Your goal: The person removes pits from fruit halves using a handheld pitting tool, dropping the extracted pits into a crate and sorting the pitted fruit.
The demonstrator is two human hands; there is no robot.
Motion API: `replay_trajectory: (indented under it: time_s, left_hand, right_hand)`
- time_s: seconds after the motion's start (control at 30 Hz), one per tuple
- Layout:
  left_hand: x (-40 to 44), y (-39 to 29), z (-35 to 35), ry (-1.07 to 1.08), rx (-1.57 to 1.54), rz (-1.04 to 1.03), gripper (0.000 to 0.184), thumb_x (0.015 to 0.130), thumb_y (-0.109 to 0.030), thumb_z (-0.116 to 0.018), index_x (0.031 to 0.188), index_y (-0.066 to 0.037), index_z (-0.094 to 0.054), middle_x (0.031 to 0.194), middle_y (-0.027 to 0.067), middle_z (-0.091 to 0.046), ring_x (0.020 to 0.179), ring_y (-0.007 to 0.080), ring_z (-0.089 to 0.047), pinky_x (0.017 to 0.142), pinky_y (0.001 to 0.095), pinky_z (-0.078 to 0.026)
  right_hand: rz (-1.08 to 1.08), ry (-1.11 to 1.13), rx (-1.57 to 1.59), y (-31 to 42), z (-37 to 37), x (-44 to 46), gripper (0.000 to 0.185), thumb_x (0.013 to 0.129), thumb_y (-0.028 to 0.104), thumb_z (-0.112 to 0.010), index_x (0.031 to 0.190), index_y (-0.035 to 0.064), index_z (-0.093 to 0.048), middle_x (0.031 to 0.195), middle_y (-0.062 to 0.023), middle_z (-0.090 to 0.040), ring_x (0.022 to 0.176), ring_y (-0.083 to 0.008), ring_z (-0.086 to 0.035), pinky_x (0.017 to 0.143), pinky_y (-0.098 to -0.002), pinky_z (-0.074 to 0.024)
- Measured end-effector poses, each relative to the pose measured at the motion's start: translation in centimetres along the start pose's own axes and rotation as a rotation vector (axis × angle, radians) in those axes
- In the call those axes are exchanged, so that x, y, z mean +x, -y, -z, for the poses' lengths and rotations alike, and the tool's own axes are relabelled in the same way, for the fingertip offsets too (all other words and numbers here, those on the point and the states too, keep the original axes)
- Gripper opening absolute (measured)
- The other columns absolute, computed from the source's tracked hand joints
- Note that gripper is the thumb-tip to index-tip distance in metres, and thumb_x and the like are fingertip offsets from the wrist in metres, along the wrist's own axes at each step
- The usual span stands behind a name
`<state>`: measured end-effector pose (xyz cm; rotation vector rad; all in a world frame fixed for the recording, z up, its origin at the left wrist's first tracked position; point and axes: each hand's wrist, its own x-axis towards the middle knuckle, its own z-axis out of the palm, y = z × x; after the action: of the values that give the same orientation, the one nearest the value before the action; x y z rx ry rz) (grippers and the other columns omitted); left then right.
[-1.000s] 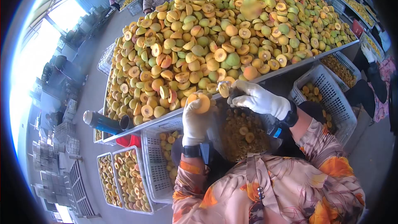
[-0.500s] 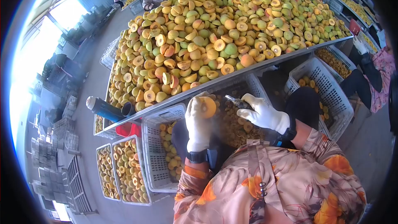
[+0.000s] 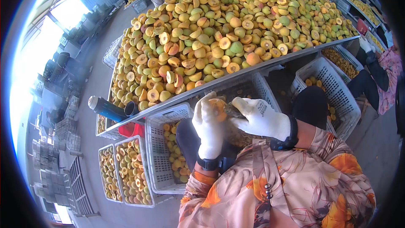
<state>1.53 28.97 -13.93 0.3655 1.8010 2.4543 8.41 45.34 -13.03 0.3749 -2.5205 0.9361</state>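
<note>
White-gloved left hand (image 3: 208, 126) gripping rounded yellow-orange fruit (image 3: 218, 109), mid-frame. White-gloved right hand (image 3: 262, 120) closed on dark blurry tool (image 3: 232, 111) just beside it. Bad angle or loose grip, tool could skid into left hand tbh.

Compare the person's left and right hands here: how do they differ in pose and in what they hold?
The left hand holds a fruit piece; the right hand holds a dark tool, partly hidden. The left hand points up the picture, the right hand leftward. Printing shows on the right hand's glove, none on the left's. Both are white-gloved, with dark wristbands.
</note>
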Motion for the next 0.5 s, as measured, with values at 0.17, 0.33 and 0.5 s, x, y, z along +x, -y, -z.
replay_trajectory:
  time_s: [0.17, 0.33, 0.5]
  left_hand:
    - [0.4, 0.3, -0.4, -0.067, -0.033, 0.025, 0.048, 0.108, -0.037, -0.049, 0.118, 0.008, -0.065, 0.097, 0.0124, -0.071, 0.085, 0.0160, -0.065, 0.079, 0.0279, -0.053]
    - [0.3, -0.5, -0.3, -0.092, -0.025, 0.093, 0.048, 0.107, -0.038, -0.051, 0.115, 0.007, -0.067, 0.097, 0.0120, -0.071, 0.083, 0.0148, -0.064, 0.077, 0.0278, -0.053]
    - [0.4, -0.2, 0.0, -0.056, 0.062, 0.041, 0.056, 0.101, -0.050, -0.060, 0.116, 0.003, -0.068, 0.090, 0.0062, -0.072, 0.075, 0.0095, -0.062, 0.066, 0.0233, -0.051]
  right_hand:
    - [0.028, -0.036, 0.101, 0.2, 0.4, 0.0, 0.035, 0.089, 0.025, -0.074, 0.107, 0.0025, -0.054, 0.094, -0.0241, -0.065, 0.087, -0.0452, -0.066, 0.072, -0.0499, -0.0534]
    - [0.015, 0.104, 0.194, 0.0, 1.8, 0.2, 0.033, 0.089, 0.020, -0.075, 0.105, 0.0022, -0.052, 0.094, -0.0237, -0.066, 0.085, -0.0458, -0.066, 0.070, -0.0499, -0.0520]
    - [-0.023, 0.130, 0.110, -0.1, 1.5, 0.1, 0.038, 0.082, 0.016, -0.081, 0.108, 0.0046, -0.055, 0.094, -0.0183, -0.067, 0.083, -0.0416, -0.067, 0.069, -0.0427, -0.0533]
